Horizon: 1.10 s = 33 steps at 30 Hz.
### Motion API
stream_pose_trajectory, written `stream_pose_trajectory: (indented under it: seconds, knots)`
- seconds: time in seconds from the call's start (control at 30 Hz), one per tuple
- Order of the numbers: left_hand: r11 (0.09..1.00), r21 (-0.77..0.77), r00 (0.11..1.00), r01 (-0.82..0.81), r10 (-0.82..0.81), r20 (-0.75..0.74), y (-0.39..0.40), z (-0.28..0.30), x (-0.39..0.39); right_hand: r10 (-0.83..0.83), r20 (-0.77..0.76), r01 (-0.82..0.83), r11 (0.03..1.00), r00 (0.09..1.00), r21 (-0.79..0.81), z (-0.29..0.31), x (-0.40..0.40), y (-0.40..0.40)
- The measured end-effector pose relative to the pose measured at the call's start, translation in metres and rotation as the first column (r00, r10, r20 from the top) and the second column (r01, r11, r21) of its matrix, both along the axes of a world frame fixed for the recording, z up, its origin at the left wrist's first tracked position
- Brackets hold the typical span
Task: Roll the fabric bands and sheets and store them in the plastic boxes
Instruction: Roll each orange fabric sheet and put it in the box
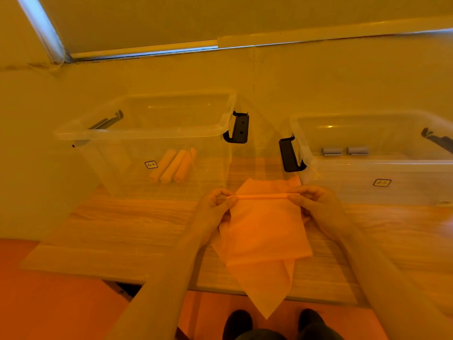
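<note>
Currently rolling: orange sheet, near desk edge; left hand and right hand pinch its started roll. Next: keep turning evenly.

Heavy orange-yellow cast over everything, pretty dim, soft focus all round, wide-angle bending at edges, small glints on the plastic boxes.

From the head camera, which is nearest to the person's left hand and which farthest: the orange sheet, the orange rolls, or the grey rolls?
From the left hand:
1. Orange sheet, pinched in its fingers at the rolled edge.
2. Orange rolls, in the left box, just beyond the hand.
3. Grey rolls, in the right box, far across.
</note>
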State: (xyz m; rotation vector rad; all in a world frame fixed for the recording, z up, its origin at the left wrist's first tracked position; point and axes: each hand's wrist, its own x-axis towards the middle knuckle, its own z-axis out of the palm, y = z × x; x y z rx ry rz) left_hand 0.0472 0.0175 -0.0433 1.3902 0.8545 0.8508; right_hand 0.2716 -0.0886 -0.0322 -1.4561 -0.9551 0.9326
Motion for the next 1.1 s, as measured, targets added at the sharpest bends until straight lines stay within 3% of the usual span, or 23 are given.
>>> stream_pose_trajectory:
  seconds: [0.2,0.37,0.63,0.93,1.1]
  knots:
    - [0.994,-0.107,0.994,0.031,-0.019,0.110,-0.0053,0.0056,-0.0001,0.012,-0.019,-0.012,1.000,1.000,0.020,-0.0001,0.0000,-0.0011]
    - [0.988,-0.153,0.995,-0.008,0.023,0.099,-0.0012,0.0033,-0.0019,-0.013,-0.030,0.015,0.999,0.999,0.053,-0.0002,-0.0022,-0.0026]
    - [0.995,-0.099,0.996,-0.006,0.015,0.090,-0.0004,0.0026,-0.0016,-0.059,0.001,0.059,0.996,0.998,0.068,-0.0013,-0.0044,-0.0002]
    - [0.999,-0.031,0.999,-0.018,0.017,-0.028,-0.0024,0.0053,0.0006,-0.028,0.057,0.026,0.999,0.998,0.044,-0.0013,-0.0050,-0.0001]
    - [0.996,-0.091,0.999,0.001,0.003,0.042,-0.0066,0.0079,0.0004,-0.050,0.067,0.046,0.997,0.997,0.060,-0.0023,-0.0045,0.0000]
